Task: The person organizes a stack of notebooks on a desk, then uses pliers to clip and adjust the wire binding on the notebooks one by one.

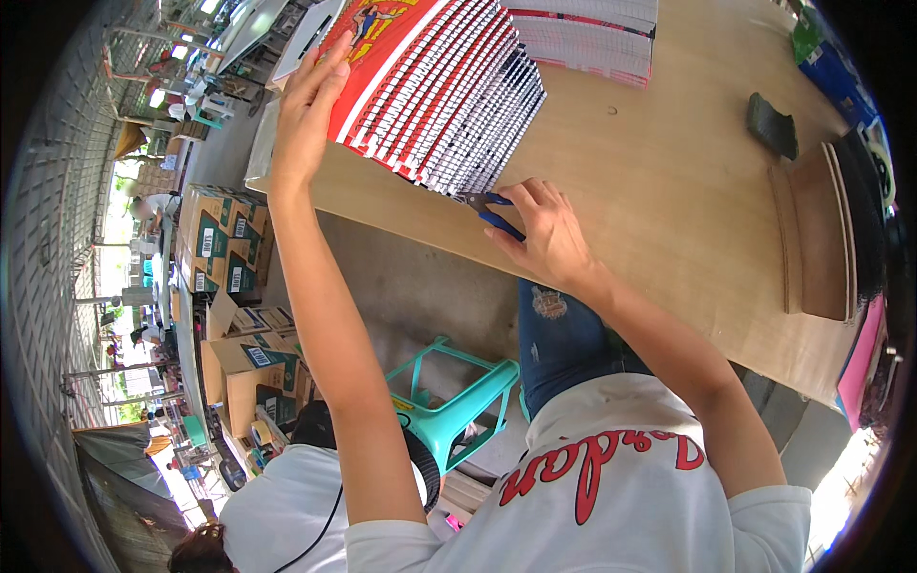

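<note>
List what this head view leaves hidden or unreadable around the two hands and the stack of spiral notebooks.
- Head view: tips of the blue-handled pliers are lost against the notebook stack; the right hand covers part of the handles.
- Left hand: its palm side, pressed to the stack, is hidden.
- Stack's top is cut off by the upper edge.
- Dark block on the table: too small to identify.

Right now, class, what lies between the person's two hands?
In the head view, the fanned stack of spiral-bound notebooks lies between left hand and right hand.
</note>
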The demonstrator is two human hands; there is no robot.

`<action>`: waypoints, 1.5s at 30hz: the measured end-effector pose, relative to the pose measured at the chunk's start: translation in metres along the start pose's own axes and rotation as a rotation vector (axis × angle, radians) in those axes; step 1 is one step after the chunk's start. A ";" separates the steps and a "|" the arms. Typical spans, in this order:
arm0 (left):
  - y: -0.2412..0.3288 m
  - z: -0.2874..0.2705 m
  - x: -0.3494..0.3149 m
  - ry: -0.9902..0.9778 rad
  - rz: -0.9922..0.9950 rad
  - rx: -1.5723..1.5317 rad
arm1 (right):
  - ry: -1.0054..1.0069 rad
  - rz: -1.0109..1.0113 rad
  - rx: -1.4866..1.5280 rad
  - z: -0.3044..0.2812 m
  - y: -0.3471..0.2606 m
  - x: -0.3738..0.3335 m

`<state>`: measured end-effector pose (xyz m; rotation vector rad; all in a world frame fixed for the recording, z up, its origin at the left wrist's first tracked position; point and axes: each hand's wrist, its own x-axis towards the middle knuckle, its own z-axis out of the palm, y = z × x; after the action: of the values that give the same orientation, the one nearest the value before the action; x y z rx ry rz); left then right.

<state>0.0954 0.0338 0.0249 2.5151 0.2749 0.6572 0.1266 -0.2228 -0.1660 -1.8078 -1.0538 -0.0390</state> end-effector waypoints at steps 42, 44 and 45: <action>0.003 0.000 -0.004 -0.033 0.003 -0.032 | -0.068 -0.010 -0.103 -0.011 -0.002 0.004; 0.002 -0.001 -0.004 -0.033 0.006 -0.019 | -0.065 -0.037 -0.130 -0.008 -0.002 0.000; 0.005 0.000 -0.002 -0.031 0.011 -0.015 | -0.056 -0.059 -0.155 -0.008 -0.001 0.001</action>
<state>0.0935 0.0289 0.0271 2.5116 0.2439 0.6220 0.1299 -0.2277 -0.1611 -1.9264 -1.1710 -0.1088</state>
